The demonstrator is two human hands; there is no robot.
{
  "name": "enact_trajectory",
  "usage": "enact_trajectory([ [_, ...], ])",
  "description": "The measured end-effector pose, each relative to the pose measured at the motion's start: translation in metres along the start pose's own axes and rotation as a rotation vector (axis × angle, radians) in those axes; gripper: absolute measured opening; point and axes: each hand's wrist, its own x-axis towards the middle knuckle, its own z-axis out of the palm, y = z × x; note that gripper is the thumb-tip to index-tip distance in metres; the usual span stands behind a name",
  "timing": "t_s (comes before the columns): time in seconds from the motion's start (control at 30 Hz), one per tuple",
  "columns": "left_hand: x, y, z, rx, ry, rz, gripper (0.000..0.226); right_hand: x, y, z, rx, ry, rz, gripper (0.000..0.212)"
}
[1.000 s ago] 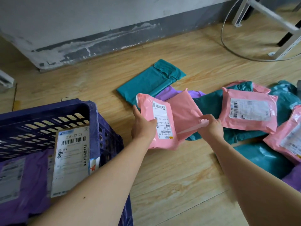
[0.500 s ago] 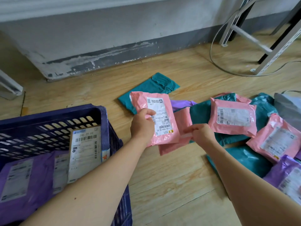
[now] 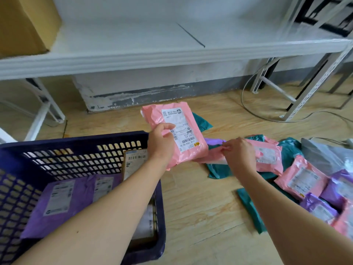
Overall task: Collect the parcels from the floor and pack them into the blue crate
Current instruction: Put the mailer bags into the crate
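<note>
The left hand (image 3: 159,144) is curled round a pink parcel (image 3: 183,131) - thumb on its white label, fingers behind - holding it tilted in the air above the near corner of the crate (image 3: 76,139). The right hand (image 3: 239,153) has its fingers bent, pinching the edge of a second pink parcel (image 3: 212,157), which is low over the floor (image 3: 200,207). The crate sits at left with a purple parcel (image 3: 76,196) inside. To the right lies a pile (image 3: 301,180) of pink, teal and purple parcels.
</note>
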Motion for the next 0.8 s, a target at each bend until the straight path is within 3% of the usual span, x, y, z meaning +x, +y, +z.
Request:
enact_trajectory([
  [0.37,-0.036,0.048,-0.124,-0.151,0.188,-0.031,0.031,-0.047,-0.103,-0.089,0.028,0.116,-0.011,0.025],
  [0.57,-0.047,0.050,-0.184,-0.140,0.296,-0.013,0.028,-0.069,-0.170,-0.085,0.186,0.148,-0.038,0.021],
  [0.8,-0.036,0.020,-0.244,-0.082,0.423,-0.100,0.022,-0.086,-0.231,-0.061,0.243,0.141,-0.217,0.019],
])
